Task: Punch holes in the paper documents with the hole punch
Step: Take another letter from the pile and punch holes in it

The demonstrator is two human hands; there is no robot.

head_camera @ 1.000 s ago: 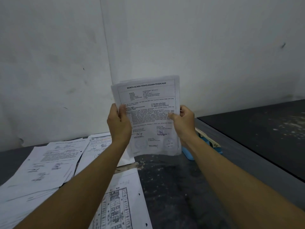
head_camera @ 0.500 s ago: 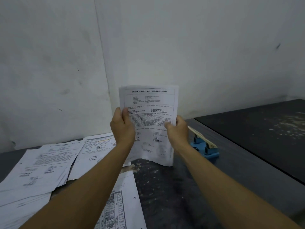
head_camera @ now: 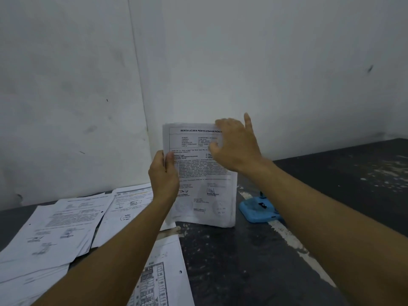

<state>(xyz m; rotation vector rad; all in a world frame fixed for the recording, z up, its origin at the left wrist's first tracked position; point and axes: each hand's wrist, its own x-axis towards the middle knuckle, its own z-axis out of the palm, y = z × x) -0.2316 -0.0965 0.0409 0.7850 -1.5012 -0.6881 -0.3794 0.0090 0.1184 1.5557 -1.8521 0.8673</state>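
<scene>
Your left hand (head_camera: 164, 173) pinches the paper stack (head_camera: 199, 175) upright on the table (head_camera: 231, 261), likely squaring its edges; your right hand (head_camera: 236, 144) hovers loose-fingered at the top; the blue hole punch (head_camera: 258, 209) waits just beyond

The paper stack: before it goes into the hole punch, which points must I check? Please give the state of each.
1. Left hand grips the paper stack by its left edge: ok.
2. Stack stands upright, bottom edge on the table: ok.
3. Sheets even at bottom edge: cannot tell.
4. Right hand holds the stack: not ok, fingers are spread at the top right corner.
5. Hole punch within reach, right of the stack: ok.
6. Punch slot free of paper: cannot tell.
</scene>
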